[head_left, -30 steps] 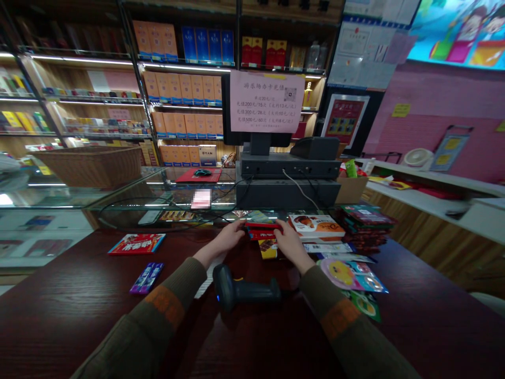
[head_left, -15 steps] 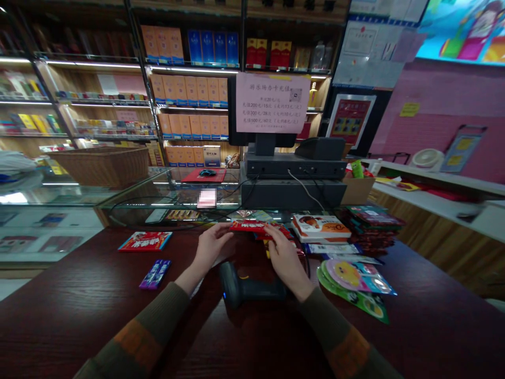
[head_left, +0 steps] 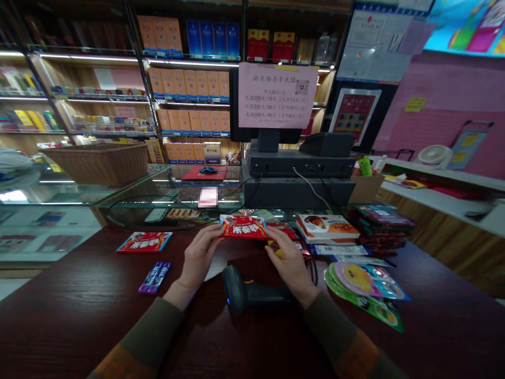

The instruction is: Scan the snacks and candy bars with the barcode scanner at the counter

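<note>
Between both hands I hold a red snack packet [head_left: 243,227] with white lettering, its printed face tilted toward me. My left hand [head_left: 200,255] pinches its left end, and my right hand [head_left: 290,260] grips the right end. Just below lies a dark barcode scanner [head_left: 252,292] with a small blue light, its handle reaching under my right wrist. Behind my right hand, other red and yellow packets [head_left: 284,230] are partly covered. A similar red packet [head_left: 144,242] lies flat at the left, with two purple snack sticks [head_left: 155,278] nearer to me.
To the right are an orange and white box [head_left: 328,229], round-topped colourful packets [head_left: 361,281] and a dark stack of packets [head_left: 381,231]. A register [head_left: 298,166] with a paper sign stands behind on the glass counter. A wicker basket [head_left: 98,163] sits at the back left.
The red packet has tipped up, so its printed front now faces me, and shifted slightly left. Both hands still hold its ends. The view has turned slightly.
</note>
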{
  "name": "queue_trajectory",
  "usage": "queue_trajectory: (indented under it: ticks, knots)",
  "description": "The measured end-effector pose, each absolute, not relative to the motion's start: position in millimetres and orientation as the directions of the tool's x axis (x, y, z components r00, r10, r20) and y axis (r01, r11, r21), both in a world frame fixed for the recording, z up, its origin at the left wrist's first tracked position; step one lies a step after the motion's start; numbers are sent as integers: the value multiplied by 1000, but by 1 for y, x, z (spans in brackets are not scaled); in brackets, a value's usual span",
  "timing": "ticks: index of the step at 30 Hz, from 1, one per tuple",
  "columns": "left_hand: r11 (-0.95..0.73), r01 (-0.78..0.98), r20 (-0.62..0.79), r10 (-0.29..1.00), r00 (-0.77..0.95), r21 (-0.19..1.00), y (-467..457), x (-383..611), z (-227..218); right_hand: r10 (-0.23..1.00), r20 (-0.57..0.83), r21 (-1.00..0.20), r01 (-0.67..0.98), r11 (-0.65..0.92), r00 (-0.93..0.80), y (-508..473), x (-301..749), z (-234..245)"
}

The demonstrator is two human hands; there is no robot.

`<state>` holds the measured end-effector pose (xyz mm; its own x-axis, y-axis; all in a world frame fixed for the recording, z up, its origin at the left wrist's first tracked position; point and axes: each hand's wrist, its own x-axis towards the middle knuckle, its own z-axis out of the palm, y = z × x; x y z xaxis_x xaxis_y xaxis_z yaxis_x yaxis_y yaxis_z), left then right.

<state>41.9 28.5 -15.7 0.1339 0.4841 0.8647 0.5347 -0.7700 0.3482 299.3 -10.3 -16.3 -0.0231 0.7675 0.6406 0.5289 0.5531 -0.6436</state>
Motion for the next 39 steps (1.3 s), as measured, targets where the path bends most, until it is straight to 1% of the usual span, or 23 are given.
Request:
queue_trajectory:
  ticks: [3,7,9,12,19,23,25,27,29,31,33,36,39]
  knots:
    - [-793,517,878,455,151,322,25,41,-13,810,586,-713,463,527,-20,-9,305,-14]
    - [-821,483,884,433,177,305,21,42,-9,893,449,-865,235,444,-34,-5,317,-14]
    - [-831,466,886,425,183,303,19,43,-8,911,408,-897,157,412,-59,-4,322,-14]
    - [-836,455,882,429,194,306,17,45,-5,922,376,-915,124,385,-89,-3,328,-13]
    - [-834,464,857,448,255,298,20,42,-11,910,403,-902,126,412,-96,-8,328,-8]
    - [-828,504,829,449,334,246,22,36,-13,911,395,-907,108,407,-115,-14,323,-5]
    - [-836,513,838,412,358,192,23,31,-11,905,408,-895,145,422,-120,-16,322,-4]
    - [-830,539,859,374,349,142,25,26,-10,899,422,-869,231,437,-115,-17,321,-3]
    - [-804,584,870,365,331,115,27,23,-10,901,421,-848,307,431,-103,-18,321,-4]
    - [-772,625,869,386,309,121,30,22,-14,911,402,-855,318,409,-92,-17,319,-4]
    - [-752,641,865,418,279,156,32,23,-20,924,377,-876,297,380,-68,-15,318,-5]
    - [-741,635,854,459,245,216,31,28,-25,933,359,-887,321,331,33,-13,316,-5]
    - [-771,592,832,475,287,236,27,35,-22,926,370,-874,364,321,72,-12,315,-3]
